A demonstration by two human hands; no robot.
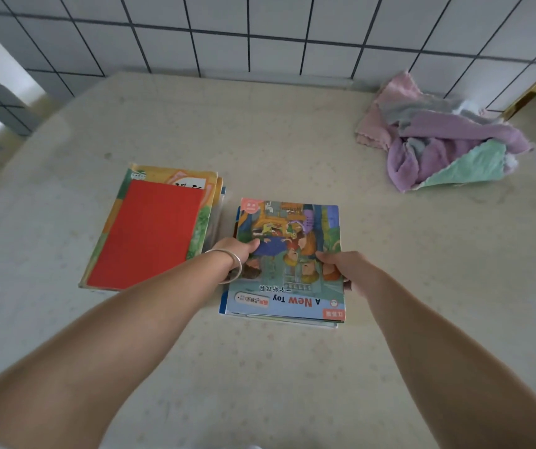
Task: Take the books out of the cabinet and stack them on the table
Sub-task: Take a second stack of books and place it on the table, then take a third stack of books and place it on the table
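Books lie in two piles near the middle of the table (292, 384), seen from the single head view. At centre left of the frame sits a stack (176, 202) topped by a plain red book (150, 234), with an orange-and-green cover showing beneath it and more edges under that. Just beside it, at centre, is a second, thinner pile whose top volume is the picture book "A New Toy" (289, 264), its title upside down to the wearer. The left hand (239, 251), with a silver bangle (231, 265) at the wrist, is clamped on that book's left edge, thumb on the cover; the right hand (341, 267) pinches its right edge in the same way. Whether both hands grip only the top book or the whole thin pile beneath cannot be told. A heap of pastel cloths (444, 147) lies well apart at upper right, and the cabinet is out of view. The step in hand looks like setting down or squaring this batch. Next, probably, the pile must be aligned or merged with the red-topped stack, edges kept flush so the thin covers do not slide.
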